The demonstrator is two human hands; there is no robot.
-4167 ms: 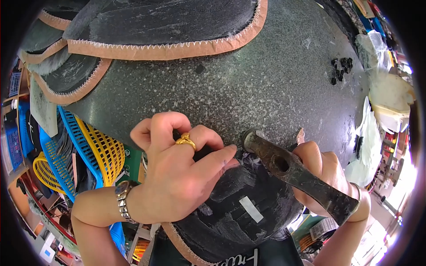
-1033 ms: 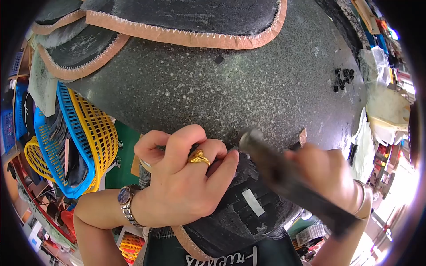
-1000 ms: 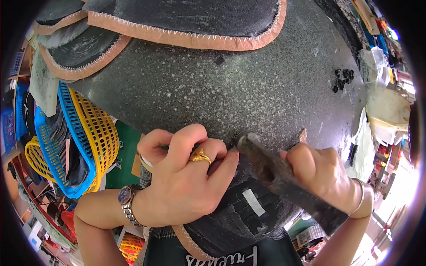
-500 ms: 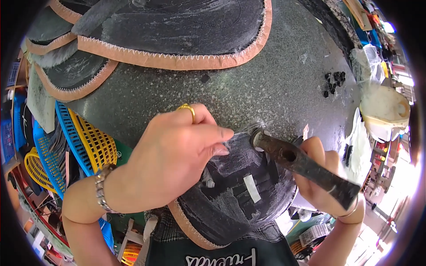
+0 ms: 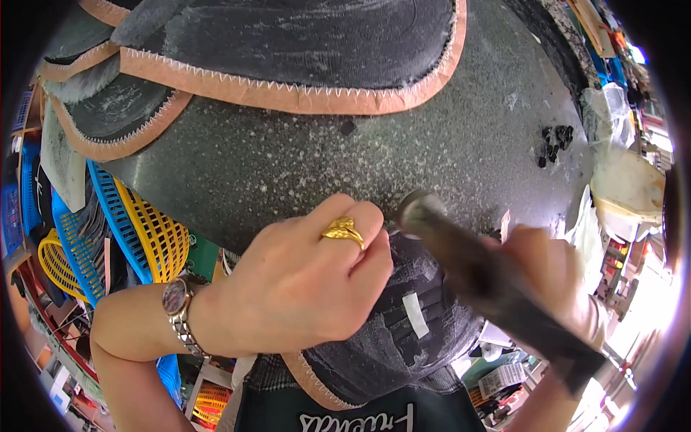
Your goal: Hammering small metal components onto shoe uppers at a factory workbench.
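A black fabric piece (image 5: 367, 360), dusted with white and edged with a tan band (image 5: 311, 378) in zigzag stitching, lies at the table's near edge against my apron. A white strip (image 5: 415, 315) sticks to it. My left hand (image 5: 309, 281) is closed over the piece's upper left part, knuckles up; its fingertips are hidden. In my right hand (image 5: 551, 270), held by its handle side, is a hammer (image 5: 482, 277), blurred by motion. The hammer's round face (image 5: 414, 209) is over the table by the piece's far edge, right of my left hand; contact cannot be told.
Larger black pieces with tan stitched edges (image 5: 302, 101) lie stacked on the dark speckled table (image 5: 461, 158). Small black bits (image 5: 554, 144) are at the right, and a pale tub (image 5: 630, 187) beyond. Yellow (image 5: 162, 237) and blue (image 5: 119, 216) baskets stand at the left.
My left hand has rolled over, so its back and the watch now face up, and its pinch has become a closed grip. The hammer's handle end has swung nearer and slightly right.
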